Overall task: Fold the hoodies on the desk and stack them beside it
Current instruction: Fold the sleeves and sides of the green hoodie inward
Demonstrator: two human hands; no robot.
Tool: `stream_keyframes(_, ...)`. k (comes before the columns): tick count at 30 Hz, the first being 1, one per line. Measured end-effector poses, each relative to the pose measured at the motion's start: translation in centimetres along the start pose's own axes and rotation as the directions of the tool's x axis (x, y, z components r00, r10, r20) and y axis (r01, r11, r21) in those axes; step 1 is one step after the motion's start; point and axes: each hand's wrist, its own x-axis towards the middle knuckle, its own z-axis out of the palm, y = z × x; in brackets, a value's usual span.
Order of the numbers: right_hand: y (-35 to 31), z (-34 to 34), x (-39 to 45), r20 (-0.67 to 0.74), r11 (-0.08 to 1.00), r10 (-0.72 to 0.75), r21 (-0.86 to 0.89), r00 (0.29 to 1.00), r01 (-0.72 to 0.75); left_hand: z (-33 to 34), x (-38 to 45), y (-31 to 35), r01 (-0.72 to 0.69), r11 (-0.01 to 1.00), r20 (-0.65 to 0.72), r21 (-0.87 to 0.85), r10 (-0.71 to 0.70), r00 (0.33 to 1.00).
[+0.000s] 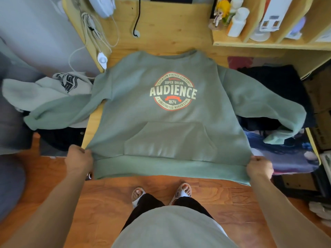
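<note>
The green hoodie (161, 108) lies front side up on the wooden table (161, 38), with its round badge showing and its bottom band hanging off the near edge. The person's left hand (78, 160) grips the left bottom corner, and the right hand (259, 169) grips the right bottom corner. On both hands the fingers are curled tight and pinching the cloth of the band, which is pulled straight between them. The step looks like getting the hoodie flat and smooth before the first fold. To do it well, both hands should pull the same amount, so the band stays straight and the pocket has no bumps. The left sleeve (59, 111) hangs off the table side over a pale grey hoodie (53, 86), and the right sleeve (268, 104) lies across some dark clothes (279, 81), so each sleeve should be brought in over the body. It may help to slide the hoodie further onto the table first, so nothing hangs off. Whether a hood is tucked under the neck cannot be seen.
</note>
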Motion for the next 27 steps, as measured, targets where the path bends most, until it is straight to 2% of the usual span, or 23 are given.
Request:
stream_keyframes(3,0.4,0.3,-0.3,-0.055,0.999,0.001,-0.037,0.998,-0.003,-0.5,0.1,-0.3,-0.026,0.999,0.004,-0.045,0.026,1.000)
stream_keyframes(6,0.5,0.9,-0.6,-0.007,0.993,0.022,-0.115,1.000,-0.022,-0.1,0.1,-1.6,-0.122,0.990,0.025,0.067,0.121,0.992)
stream_keyframes(8,0.0,1.3,-0.8,0.046,0.980,0.008,-0.200,0.999,0.001,1.1,-0.2,-2.1,-0.215,0.962,0.136,0.170,0.194,0.972)
stream_keyframes(11,-1.5,1.9,-1.4,0.053,0.939,-0.090,-0.327,0.994,0.103,2.9,-1.0,-2.2,-0.322,0.892,0.324,0.316,0.217,0.921)
stream_keyframes(13,-3.2,3.0,-1.9,0.022,0.886,-0.259,-0.391,0.966,0.247,3.6,-1.1,-2.0,-0.288,0.899,0.316,0.330,0.182,0.931)
stream_keyframes(16,-7.1,5.9,-2.5,0.142,0.746,-0.555,-0.352,0.820,0.566,3.8,-1.0,-1.4,-0.243,0.859,0.241,0.450,0.146,0.960)
stream_keyframes(18,-11.1,7.7,-3.3,0.295,0.639,-0.636,-0.317,0.713,0.701,3.4,-0.9,-0.9,-0.275,0.832,0.137,0.483,0.238,0.961)
stream_keyframes(19,-13.2,8.5,-3.8,0.369,0.591,-0.649,-0.305,0.665,0.747,3.3,-0.7,-0.7,-0.341,0.815,0.108,0.469,0.330,0.938)
stream_keyframes(21,-17.0,10.4,-4.6,0.469,0.470,-0.696,-0.274,0.544,0.839,3.4,-0.1,0.0,-0.518,0.734,0.122,0.439,0.523,0.844)
stream_keyframes(24,-22.4,13.6,-6.5,0.558,0.261,-0.747,-0.254,0.362,0.931,4.6,1.6,0.8,-0.728,0.532,0.262,0.432,0.698,0.666)
stream_keyframes(25,-24.2,14.8,-7.2,0.575,0.214,-0.751,-0.254,0.325,0.943,5.0,2.4,0.8,-0.751,0.475,0.313,0.457,0.705,0.636)
stream_keyframes(27,-27.3,17.0,-8.3,0.596,0.144,-0.752,-0.270,0.283,0.952,5.2,4.5,0.5,-0.723,0.444,0.322,0.529,0.684,0.655)
